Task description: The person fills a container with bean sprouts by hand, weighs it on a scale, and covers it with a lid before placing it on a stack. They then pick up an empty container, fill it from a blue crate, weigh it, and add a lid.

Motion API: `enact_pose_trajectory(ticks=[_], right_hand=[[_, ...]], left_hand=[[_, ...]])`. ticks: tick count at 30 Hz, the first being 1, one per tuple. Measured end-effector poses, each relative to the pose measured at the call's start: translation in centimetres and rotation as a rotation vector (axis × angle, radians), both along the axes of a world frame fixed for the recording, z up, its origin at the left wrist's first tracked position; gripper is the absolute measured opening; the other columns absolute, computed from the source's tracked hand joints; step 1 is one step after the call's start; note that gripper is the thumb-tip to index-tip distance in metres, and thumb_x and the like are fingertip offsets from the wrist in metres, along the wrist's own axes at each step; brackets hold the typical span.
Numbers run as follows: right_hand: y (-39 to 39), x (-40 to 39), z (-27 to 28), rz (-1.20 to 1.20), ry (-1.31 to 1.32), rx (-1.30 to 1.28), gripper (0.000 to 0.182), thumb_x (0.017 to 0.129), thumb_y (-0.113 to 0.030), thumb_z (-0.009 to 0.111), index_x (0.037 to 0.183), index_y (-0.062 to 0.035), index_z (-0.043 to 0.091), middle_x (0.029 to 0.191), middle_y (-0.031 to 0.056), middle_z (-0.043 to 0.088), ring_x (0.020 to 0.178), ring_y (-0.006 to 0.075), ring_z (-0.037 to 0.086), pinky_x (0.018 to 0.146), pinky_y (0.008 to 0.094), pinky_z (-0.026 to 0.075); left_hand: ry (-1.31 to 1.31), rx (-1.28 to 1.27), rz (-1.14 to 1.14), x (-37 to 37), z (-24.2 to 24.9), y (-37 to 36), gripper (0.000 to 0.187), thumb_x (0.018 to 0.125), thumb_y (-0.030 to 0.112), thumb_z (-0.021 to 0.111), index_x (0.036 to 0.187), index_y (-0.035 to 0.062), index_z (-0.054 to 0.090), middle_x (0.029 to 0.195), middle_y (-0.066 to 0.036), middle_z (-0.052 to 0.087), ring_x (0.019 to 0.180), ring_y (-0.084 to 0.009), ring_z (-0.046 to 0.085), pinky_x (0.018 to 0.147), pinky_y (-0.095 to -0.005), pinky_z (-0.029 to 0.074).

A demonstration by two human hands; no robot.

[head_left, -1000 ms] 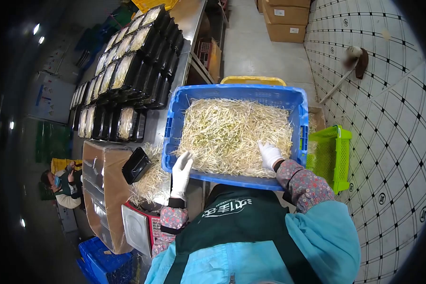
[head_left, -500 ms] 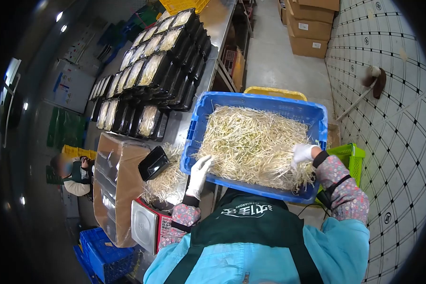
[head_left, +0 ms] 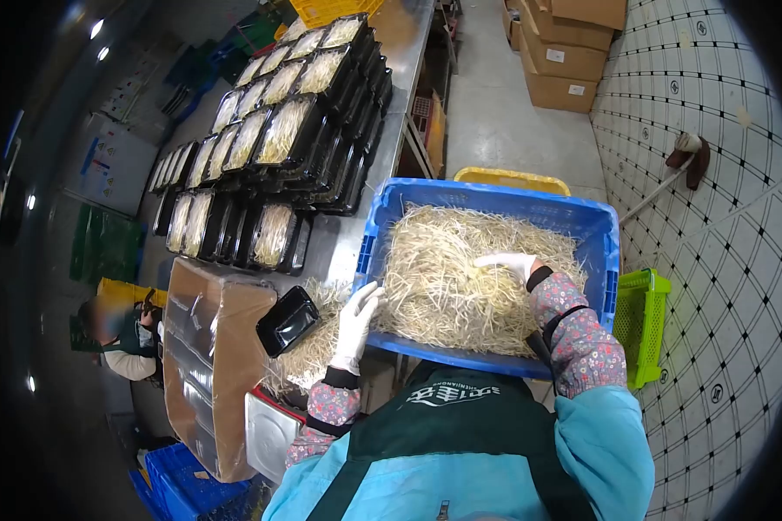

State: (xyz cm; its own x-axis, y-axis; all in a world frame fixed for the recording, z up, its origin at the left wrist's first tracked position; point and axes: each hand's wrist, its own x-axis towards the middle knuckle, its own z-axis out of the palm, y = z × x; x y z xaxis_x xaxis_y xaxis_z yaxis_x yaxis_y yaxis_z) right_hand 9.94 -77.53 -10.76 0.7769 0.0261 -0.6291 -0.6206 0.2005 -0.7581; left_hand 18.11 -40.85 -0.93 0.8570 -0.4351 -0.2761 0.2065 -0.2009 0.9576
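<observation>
A blue plastic crate (head_left: 595, 230) full of pale bean sprouts (head_left: 447, 300) stands in front of me. My right hand (head_left: 508, 262), in a white glove, lies on the sprouts near the middle, fingers stretched out and partly sunk among them. At the crate's near left corner is my left hand (head_left: 356, 326), also gloved, its fingers extended and holding nothing. Left of it an empty black tray (head_left: 288, 321) rests tilted by a loose heap of sprouts (head_left: 317, 352) on the metal table.
Stacks of black trays filled with sprouts (head_left: 282, 130) cover the table's far left. A cardboard box (head_left: 235, 347) and a scale (head_left: 269, 434) stand at left. A green basket (head_left: 641, 326) is right of the crate. Another person (head_left: 135, 343) is at far left.
My right hand has moved left and away from me, from the right side of the sprouts to their middle. The sprouts have shifted into a mound. My left hand stays by the crate's edge.
</observation>
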Motion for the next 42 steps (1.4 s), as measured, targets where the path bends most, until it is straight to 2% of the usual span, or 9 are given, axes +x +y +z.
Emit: enact_pose_trajectory(ticks=[7, 12, 17, 21, 25, 28, 33, 37, 42], right_hand=[[-5.2, -2.3, 0.5, -0.355, -0.045, -0.987, 0.061, 0.084, -0.043, 0.069, 0.129, -0.0041, 0.055, 0.119, 0.0177, 0.065, 0.116, 0.0323, 0.059, 0.099, 0.0385, 0.046], [5.6, -2.4, 5.2, -0.067, -0.370, -1.447, 0.097, 0.072, -0.051, 0.075, 0.149, -0.0083, 0.034, 0.155, 0.0243, 0.026, 0.145, 0.0418, 0.022, 0.113, 0.0614, 0.021], [10.1, 1.5, 4.8, 0.477, -0.193, -1.496, 0.131, 0.054, -0.055, 0.088, 0.156, -0.0142, 0.016, 0.159, 0.0252, 0.017, 0.145, 0.0471, 0.017, 0.108, 0.0698, 0.022], [4.7, 3.4, 2.4, 0.492, -0.069, -1.211, 0.141, 0.049, -0.048, 0.092, 0.157, -0.0123, 0.007, 0.158, 0.0258, 0.018, 0.139, 0.0432, 0.034, 0.110, 0.0535, 0.034], [4.1, 4.2, 0.6, 0.409, -0.081, -1.185, 0.111, 0.063, -0.034, 0.083, 0.154, -0.0103, 0.023, 0.124, 0.0232, 0.059, 0.107, 0.0354, 0.062, 0.090, 0.0407, 0.051], [4.6, 3.2, -0.6, 0.162, -0.332, -1.246, 0.080, 0.067, -0.027, 0.075, 0.140, -0.0116, 0.048, 0.099, 0.0158, 0.068, 0.090, 0.0324, 0.067, 0.076, 0.0391, 0.054], [2.8, 1.7, 0.3, 0.212, -0.489, -1.480, 0.035, 0.076, -0.024, 0.065, 0.110, -0.0179, 0.066, 0.084, 0.0100, 0.068, 0.074, 0.0292, 0.068, 0.062, 0.0405, 0.054], [-0.4, 1.1, 4.6, 0.235, -0.270, -1.516, 0.032, 0.086, -0.046, 0.062, 0.106, -0.0204, 0.066, 0.086, 0.0077, 0.069, 0.077, 0.0274, 0.069, 0.064, 0.0403, 0.055], [2.5, 4.2, 5.7, 0.143, -0.534, -1.446, 0.044, 0.081, -0.038, 0.068, 0.120, -0.0188, 0.064, 0.090, 0.0093, 0.070, 0.076, 0.0255, 0.069, 0.065, 0.0385, 0.055]], left_hand=[[-0.054, 0.050, -0.197, 5.8, -0.8, -2.0, 0.052, 0.094, 0.015, 0.065, 0.139, -0.0021, 0.047, 0.133, -0.018, 0.057, 0.120, -0.0224, 0.057, 0.104, -0.0317, 0.043], [-0.756, 0.430, -0.855, 11.1, -1.3, -11.1, 0.113, 0.067, 0.048, 0.085, 0.152, 0.0026, 0.025, 0.156, -0.025, 0.025, 0.147, -0.0389, 0.018, 0.120, -0.0486, 0.017], [-0.943, 0.718, -1.284, 12.9, -5.5, -15.2, 0.149, 0.044, 0.061, 0.089, 0.156, 0.0091, 0.006, 0.159, -0.026, 0.012, 0.147, -0.0481, 0.009, 0.114, -0.0666, 0.012], [-0.930, 0.848, -1.403, 12.2, -6.5, -15.0, 0.147, 0.044, 0.049, 0.092, 0.157, 0.0171, 0.004, 0.160, -0.024, 0.006, 0.146, -0.0481, 0.010, 0.108, -0.0722, 0.021], [-0.880, 0.787, -1.185, 12.4, -7.7, -15.3, 0.131, 0.057, 0.029, 0.088, 0.156, 0.0145, 0.004, 0.158, -0.025, 0.015, 0.139, -0.0456, 0.031, 0.103, -0.0579, 0.041], [-0.693, 0.759, -0.934, 12.2, -8.8, -15.8, 0.066, 0.072, 0.021, 0.074, 0.130, 0.0032, 0.049, 0.117, -0.026, 0.063, 0.105, -0.0382, 0.063, 0.088, -0.0416, 0.052], [-0.654, 0.714, -0.989, 9.6, -5.3, -13.1, 0.026, 0.083, 0.024, 0.063, 0.101, 0.0056, 0.061, 0.081, -0.020, 0.069, 0.081, -0.0395, 0.068, 0.073, -0.0481, 0.053], [-0.896, 0.573, -1.008, 9.3, -4.0, -7.8, 0.018, 0.075, 0.013, 0.065, 0.088, 0.0078, 0.054, 0.074, -0.016, 0.064, 0.074, -0.0363, 0.067, 0.067, -0.0461, 0.052], [-1.150, 0.638, -1.369, 9.4, -2.7, -5.7, 0.077, 0.064, 0.035, 0.083, 0.132, 0.0094, 0.056, 0.087, -0.016, 0.066, 0.085, -0.0294, 0.067, 0.076, -0.0407, 0.053]])
